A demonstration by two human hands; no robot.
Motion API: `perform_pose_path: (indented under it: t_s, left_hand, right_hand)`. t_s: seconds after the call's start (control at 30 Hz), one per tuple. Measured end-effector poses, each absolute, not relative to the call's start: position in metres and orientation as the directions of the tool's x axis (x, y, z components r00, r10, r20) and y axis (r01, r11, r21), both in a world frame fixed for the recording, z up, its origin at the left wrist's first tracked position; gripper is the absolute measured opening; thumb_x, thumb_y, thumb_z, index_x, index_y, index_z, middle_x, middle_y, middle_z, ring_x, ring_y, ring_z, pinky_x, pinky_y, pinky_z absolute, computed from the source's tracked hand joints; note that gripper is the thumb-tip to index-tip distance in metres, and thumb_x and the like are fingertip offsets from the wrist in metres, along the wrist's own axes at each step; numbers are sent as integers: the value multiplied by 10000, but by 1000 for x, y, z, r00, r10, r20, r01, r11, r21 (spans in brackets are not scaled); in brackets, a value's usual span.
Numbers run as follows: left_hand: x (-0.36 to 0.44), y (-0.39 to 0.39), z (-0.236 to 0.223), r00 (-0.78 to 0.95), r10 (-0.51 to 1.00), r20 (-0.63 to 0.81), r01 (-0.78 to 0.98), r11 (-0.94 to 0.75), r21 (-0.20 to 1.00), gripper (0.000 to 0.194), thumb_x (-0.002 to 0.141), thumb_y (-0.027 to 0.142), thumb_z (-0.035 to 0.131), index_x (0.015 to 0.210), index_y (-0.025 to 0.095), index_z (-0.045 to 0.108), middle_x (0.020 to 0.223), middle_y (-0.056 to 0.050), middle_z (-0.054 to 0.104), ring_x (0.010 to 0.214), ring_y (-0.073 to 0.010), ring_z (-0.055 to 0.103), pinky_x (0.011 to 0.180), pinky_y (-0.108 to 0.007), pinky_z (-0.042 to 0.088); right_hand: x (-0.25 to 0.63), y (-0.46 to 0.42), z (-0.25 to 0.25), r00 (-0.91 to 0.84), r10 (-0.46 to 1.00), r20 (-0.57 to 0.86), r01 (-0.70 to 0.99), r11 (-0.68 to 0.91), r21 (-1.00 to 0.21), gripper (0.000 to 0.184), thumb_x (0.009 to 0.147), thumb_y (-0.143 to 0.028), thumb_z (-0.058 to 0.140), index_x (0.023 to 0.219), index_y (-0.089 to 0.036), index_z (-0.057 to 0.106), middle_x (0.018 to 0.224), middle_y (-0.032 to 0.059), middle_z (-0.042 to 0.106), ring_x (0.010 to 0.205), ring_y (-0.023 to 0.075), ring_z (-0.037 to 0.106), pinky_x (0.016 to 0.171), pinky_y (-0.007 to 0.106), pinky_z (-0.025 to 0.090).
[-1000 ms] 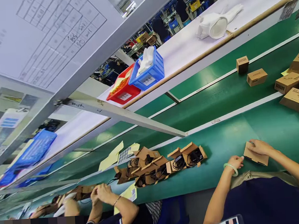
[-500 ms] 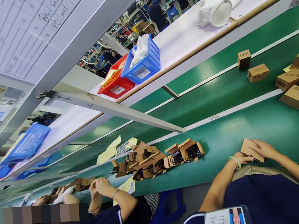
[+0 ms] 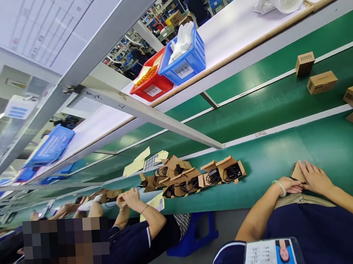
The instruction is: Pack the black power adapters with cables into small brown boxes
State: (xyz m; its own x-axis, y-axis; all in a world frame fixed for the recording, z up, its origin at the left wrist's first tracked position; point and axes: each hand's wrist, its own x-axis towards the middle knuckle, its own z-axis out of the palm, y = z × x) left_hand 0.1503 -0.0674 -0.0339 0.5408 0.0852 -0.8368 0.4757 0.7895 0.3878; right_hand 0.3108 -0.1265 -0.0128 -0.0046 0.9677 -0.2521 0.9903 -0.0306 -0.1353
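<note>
Near the bench's front edge, a small brown cardboard box (image 3: 298, 173) is held between my two hands, mostly covered by them. My left hand (image 3: 290, 185), with a pale bangle at the wrist, grips the box's near left side, its fingers curled. Across the top and right side lies my right hand (image 3: 315, 178), fingers extended and pressed against the cardboard. Whether the box's flaps are fully closed is hidden. To the left, several open cardboard boxes (image 3: 179, 185) hold black adapters with cables (image 3: 232, 171).
Closed boxes (image 3: 322, 82) sit on the green belt at right. A white shelf (image 3: 229, 25) carries a blue bin (image 3: 184, 60) with gloves and a red bin (image 3: 152, 79). A metal post (image 3: 151, 113) crosses the view. A co-worker's hands (image 3: 129, 199) work at left.
The view has shifted slightly, so the bench scene sits differently. My right hand has moved over the box's top, covering more of it; my left hand still grips its side.
</note>
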Motion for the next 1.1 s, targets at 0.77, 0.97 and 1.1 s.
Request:
perform_pose_path:
  t_s: [0.77, 0.97, 1.1]
  left_hand:
    - [144, -69, -20, 341, 284, -896, 714, 541, 444, 111, 641, 177, 678, 727, 145, 615, 779, -55, 644, 888, -249, 616, 813, -374, 512]
    - [141, -67, 12, 400, 696, -596, 827, 5, 562, 714, 595, 528, 684, 1159, 154, 458, 1147, -122, 523, 1072, -296, 517, 925, -383, 435]
    - [164, -60, 23, 535, 680, -501, 803, -226, 551, 658, 656, 461, 658, 1183, 147, 420, 1163, -146, 487, 1076, -304, 507, 923, -399, 428]
  right_hand:
    - [404, -47, -11, 58, 940, -336, 973, -129, -193, 629, 862, -375, 454, 1333, 40, 403, 1255, 339, 460, 1081, 408, 501, 856, 469, 374]
    - [341, -98, 19, -282, 959, -10, 905, 262, -334, 332, 917, -285, 341, 1092, -174, 600, 1130, 140, 577, 1039, 281, 504, 850, 394, 377]
    - [326, -120, 29, -461, 878, -125, 813, 362, -455, 290, 902, -217, 348, 802, -196, 620, 800, 71, 615, 769, 218, 536, 720, 353, 380]
